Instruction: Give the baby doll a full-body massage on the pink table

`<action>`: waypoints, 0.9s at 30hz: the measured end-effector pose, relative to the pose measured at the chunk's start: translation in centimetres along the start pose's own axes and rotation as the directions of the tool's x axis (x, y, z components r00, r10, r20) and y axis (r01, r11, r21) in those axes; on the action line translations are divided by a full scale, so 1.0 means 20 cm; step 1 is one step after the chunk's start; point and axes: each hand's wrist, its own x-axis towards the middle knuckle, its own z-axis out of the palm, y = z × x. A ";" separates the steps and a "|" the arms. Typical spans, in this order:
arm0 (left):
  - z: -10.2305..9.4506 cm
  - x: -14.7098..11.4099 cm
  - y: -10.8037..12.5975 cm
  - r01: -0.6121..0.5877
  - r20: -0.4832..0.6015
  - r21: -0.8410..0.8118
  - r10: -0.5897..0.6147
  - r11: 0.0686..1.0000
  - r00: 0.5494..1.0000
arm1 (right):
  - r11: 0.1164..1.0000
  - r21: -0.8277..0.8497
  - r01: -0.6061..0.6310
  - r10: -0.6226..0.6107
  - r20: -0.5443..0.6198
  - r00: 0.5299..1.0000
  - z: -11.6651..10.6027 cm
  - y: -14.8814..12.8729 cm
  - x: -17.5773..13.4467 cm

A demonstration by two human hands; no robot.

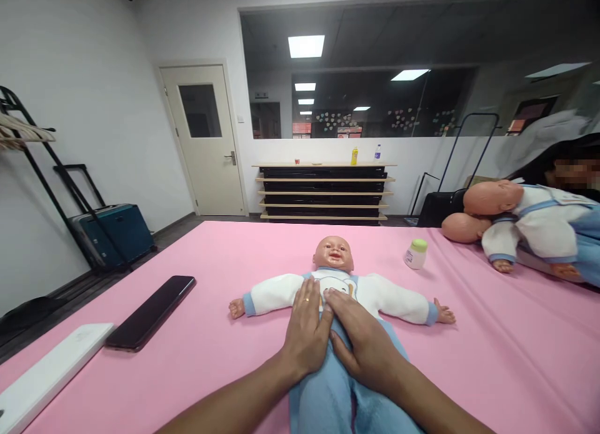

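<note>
- We are looking across a wide worktop (492,359) draped in pink cloth, which is filling the lower half of the view and carrying everything we are handling.
- We are working on a baby doll (334,277) lying on its back at the middle of the pink cloth. Its long axis is running straight away from us, head at the far end, blue-trousered legs coming toward us, and both white-sleeved arms are spreading out sideways.
- We are laying our left hand (305,331) flat on the doll's belly, fingers together and pointing toward its chest, palm down and clamping on nothing.
- We are resting our right hand (363,340) flat just beside it, fingers angling in so the fingertips are nearly meeting those of the left over the white bib; it too is gripping nothing. Both hands are equally near, sitting on the midline, with the doll's head lying directly ahead of them.
- Two more dolls (515,224) are lying stacked at the right edge, well apart from ours, beside another person whose sleeve is showing.
- A dark phone (150,311) is lying to the left, with a white slab (51,368) nearer us.
- A small green-capped bottle (416,253) is standing right of the doll's head.
</note>
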 end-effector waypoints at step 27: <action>-0.04 0.03 -0.01 -0.112 0.073 -0.089 0.119 0.990 0.990 | 0.987 -0.053 -0.152 0.143 -0.145 0.979 0.01 0.01 -0.02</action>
